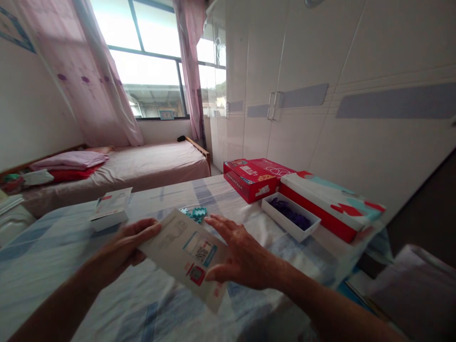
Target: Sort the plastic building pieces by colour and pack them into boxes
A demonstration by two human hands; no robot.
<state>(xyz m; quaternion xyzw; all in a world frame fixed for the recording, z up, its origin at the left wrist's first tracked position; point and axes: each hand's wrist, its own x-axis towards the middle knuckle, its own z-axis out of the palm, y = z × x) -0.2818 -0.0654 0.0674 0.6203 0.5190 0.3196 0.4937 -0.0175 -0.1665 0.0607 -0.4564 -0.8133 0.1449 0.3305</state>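
My left hand (131, 240) pinches the upper left edge of a flat whitish printed card (174, 256), thumb on top. The card is tilted above the bed-like cloth surface and bears a QR code, a blue strip and a red picture. At its right edge is my right hand (245, 254), fingers spread and thumb apart; whether it touches the card I cannot tell. Just behind the card lie teal toothed pieces (199, 213), partly hidden by it. Left of them rests a white box (110, 209) with printing on its lid.
On the right of the patterned cloth (153, 204) stand a red box (249, 178), a white, red and teal box (331, 199) and an open white tray (302, 235) holding dark purple pieces. Behind are a pink-covered bed (156, 164) and a white wardrobe (302, 57).
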